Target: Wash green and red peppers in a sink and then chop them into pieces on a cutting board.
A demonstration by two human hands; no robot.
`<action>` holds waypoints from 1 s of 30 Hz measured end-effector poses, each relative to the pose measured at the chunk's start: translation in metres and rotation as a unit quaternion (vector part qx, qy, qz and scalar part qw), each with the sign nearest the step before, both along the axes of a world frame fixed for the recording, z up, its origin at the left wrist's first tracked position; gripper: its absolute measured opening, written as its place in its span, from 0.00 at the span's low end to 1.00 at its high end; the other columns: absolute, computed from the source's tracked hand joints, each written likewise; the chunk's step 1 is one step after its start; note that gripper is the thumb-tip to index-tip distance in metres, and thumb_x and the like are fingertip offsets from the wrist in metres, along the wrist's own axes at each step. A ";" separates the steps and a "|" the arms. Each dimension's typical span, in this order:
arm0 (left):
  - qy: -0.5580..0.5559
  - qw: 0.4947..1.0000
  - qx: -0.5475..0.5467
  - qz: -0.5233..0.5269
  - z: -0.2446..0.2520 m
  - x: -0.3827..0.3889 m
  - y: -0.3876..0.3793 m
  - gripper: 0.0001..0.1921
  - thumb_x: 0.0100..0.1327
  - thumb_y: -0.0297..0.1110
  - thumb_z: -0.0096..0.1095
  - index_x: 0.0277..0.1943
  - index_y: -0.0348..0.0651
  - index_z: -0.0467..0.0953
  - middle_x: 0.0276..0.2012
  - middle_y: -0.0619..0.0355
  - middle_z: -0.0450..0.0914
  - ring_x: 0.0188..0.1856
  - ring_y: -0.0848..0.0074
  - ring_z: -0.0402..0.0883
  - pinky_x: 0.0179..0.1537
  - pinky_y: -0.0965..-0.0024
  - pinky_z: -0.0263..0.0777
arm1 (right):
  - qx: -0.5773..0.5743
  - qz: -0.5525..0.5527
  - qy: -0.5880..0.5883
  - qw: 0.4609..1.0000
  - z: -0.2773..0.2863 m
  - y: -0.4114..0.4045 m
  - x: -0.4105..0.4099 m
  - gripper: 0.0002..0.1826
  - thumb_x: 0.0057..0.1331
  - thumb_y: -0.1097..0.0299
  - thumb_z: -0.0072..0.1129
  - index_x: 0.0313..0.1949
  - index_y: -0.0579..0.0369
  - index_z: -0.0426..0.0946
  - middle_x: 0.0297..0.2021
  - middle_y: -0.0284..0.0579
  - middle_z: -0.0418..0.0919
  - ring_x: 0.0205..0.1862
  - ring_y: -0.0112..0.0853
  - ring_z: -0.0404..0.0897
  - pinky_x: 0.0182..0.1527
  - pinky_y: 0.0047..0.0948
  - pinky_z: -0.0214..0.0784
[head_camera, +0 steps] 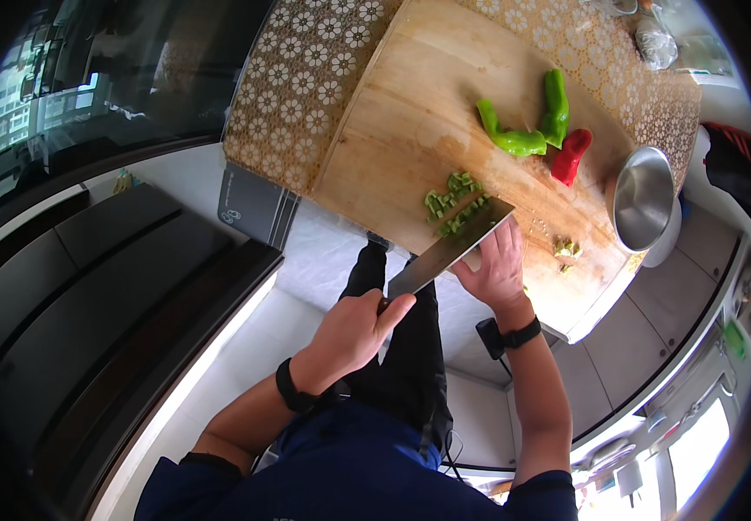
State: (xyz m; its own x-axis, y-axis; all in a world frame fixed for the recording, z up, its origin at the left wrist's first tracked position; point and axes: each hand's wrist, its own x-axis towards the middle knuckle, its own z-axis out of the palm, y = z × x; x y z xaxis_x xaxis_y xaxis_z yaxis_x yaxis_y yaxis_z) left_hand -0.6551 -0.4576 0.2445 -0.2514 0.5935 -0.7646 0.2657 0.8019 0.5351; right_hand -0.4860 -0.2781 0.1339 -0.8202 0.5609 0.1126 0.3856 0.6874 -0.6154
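My left hand grips the handle of a kitchen cleaver, whose wide blade slants up and right over the cutting board's near edge. Chopped green pepper lies in small pieces by the blade's far side. My right hand rests on the wooden cutting board with its fingertips close against the blade; whatever may be under those fingers is hidden. Farther back are a bent piece of green pepper, an upright-lying green piece and a red pepper piece.
A steel bowl stands at the board's right edge. Pepper trimmings and scattered seeds lie right of my hand. A flower-patterned tablecloth shows around the board. Dark cabinetry is on the left.
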 end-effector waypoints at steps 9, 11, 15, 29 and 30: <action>0.019 1.000 0.003 -0.005 -0.028 0.000 0.010 0.36 0.77 0.63 0.50 0.28 0.33 0.74 0.22 0.39 0.76 0.27 0.45 0.76 0.32 0.52 0.68 | 0.008 -0.011 0.013 1.000 -0.003 0.000 -0.002 0.24 0.52 0.68 0.73 0.49 0.59 0.77 0.54 0.55 0.75 0.59 0.54 0.73 0.63 0.49 0.67; -0.020 0.999 -0.009 0.038 -0.029 -0.010 0.012 0.38 0.75 0.67 0.48 0.27 0.33 0.74 0.21 0.40 0.76 0.27 0.45 0.77 0.31 0.51 0.68 | 0.001 -0.012 0.017 1.000 -0.001 -0.003 0.000 0.23 0.52 0.69 0.74 0.47 0.58 0.77 0.54 0.54 0.75 0.59 0.53 0.73 0.63 0.49 0.67; -0.060 0.996 -0.013 0.064 -0.016 -0.016 0.014 0.37 0.76 0.65 0.50 0.29 0.33 0.74 0.21 0.40 0.75 0.26 0.45 0.76 0.30 0.52 0.67 | -0.011 -0.017 0.030 0.999 0.003 -0.004 0.007 0.22 0.52 0.69 0.76 0.44 0.56 0.75 0.53 0.51 0.73 0.59 0.53 0.72 0.63 0.49 0.67; 0.009 1.000 -0.006 -0.002 -0.001 0.008 0.004 0.33 0.78 0.59 0.53 0.31 0.30 0.76 0.20 0.39 0.75 0.25 0.43 0.75 0.29 0.53 0.67 | -0.014 -0.035 0.011 0.999 0.001 0.000 0.012 0.24 0.54 0.69 0.73 0.50 0.60 0.78 0.56 0.56 0.74 0.60 0.55 0.72 0.63 0.50 0.66; 0.016 1.000 -0.006 -0.008 -0.004 0.009 0.005 0.34 0.78 0.59 0.52 0.31 0.30 0.76 0.21 0.38 0.76 0.26 0.41 0.75 0.29 0.52 0.67 | -0.011 -0.030 0.022 0.999 0.001 0.000 0.011 0.24 0.54 0.69 0.73 0.50 0.60 0.78 0.56 0.56 0.74 0.60 0.55 0.72 0.63 0.50 0.66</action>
State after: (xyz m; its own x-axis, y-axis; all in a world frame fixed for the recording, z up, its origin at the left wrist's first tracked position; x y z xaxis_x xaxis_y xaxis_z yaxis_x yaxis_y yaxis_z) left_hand -0.6458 -0.4530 0.2407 -0.2665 0.5881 -0.7636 0.2947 0.8041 0.5164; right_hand -0.4746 -0.2781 0.1352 -0.7800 0.6113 0.1342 0.3979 0.6499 -0.6475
